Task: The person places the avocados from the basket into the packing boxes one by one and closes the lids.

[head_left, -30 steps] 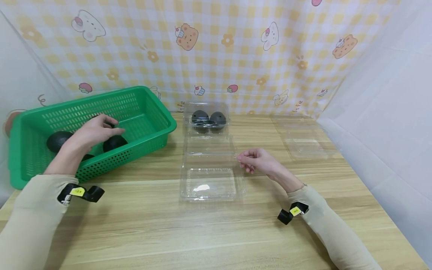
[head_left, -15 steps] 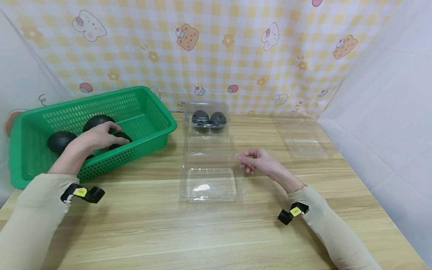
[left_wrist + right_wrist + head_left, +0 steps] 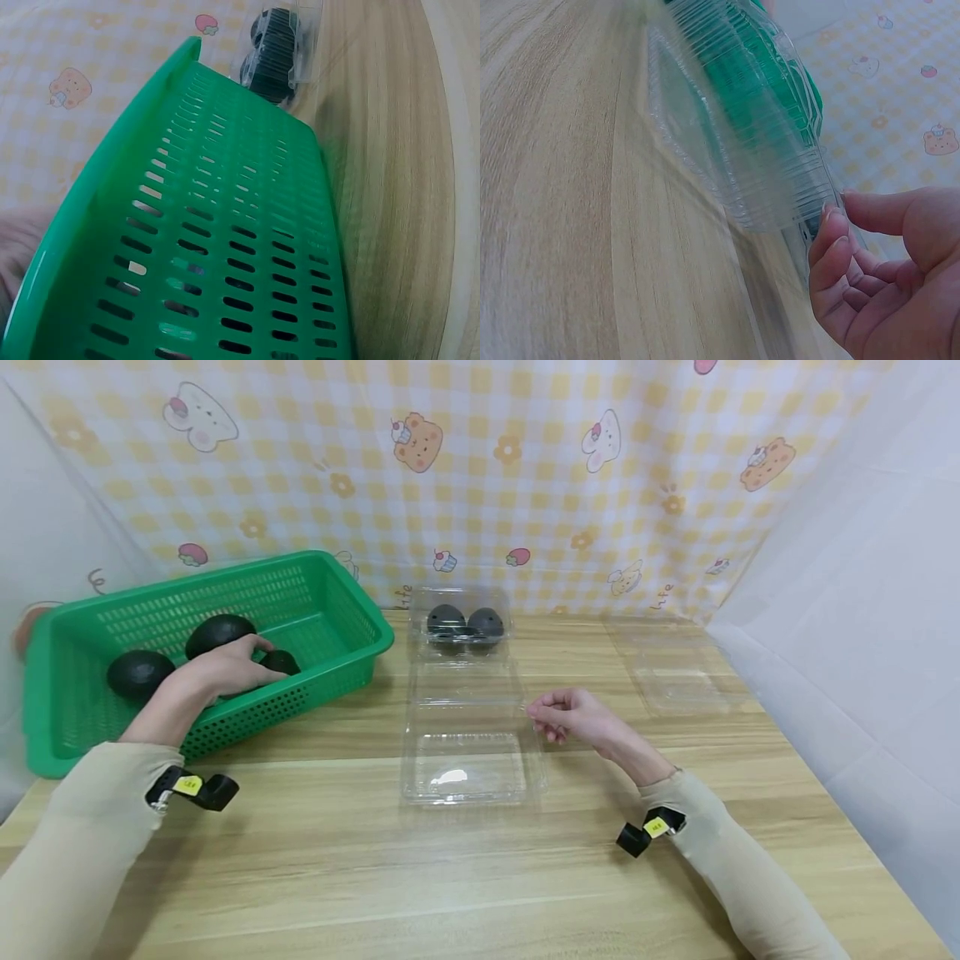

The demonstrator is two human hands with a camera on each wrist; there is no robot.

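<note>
My left hand [image 3: 225, 670] reaches over the near rim of the green basket [image 3: 367, 647] in the head view, thumb and fingers around a dark avocado [image 3: 282, 662]. Two more dark avocados, one at the back [image 3: 219, 633] and one at the left [image 3: 139, 674], lie beside it. The left wrist view shows mainly the basket's slotted wall [image 3: 240, 195], which hides most of the grip. With thumb and fingertips, my right hand [image 3: 568, 717] pinches the right edge of an open clear plastic clamshell box [image 3: 471, 718]. That pinch shows closely in the right wrist view, at the box's rim [image 3: 826, 180].
Behind the open box stands another clear box [image 3: 459, 597] with two dark avocados [image 3: 486, 624] in it. Another clear plastic box [image 3: 678, 681] lies at the right back. A checked curtain [image 3: 480, 468] hangs along the back of the wooden table [image 3: 450, 877].
My left hand has moved right and lower in the basket, and its fingers have settled around the front avocado, which has shifted right. My right hand keeps pinching the box edge, unmoved.
</note>
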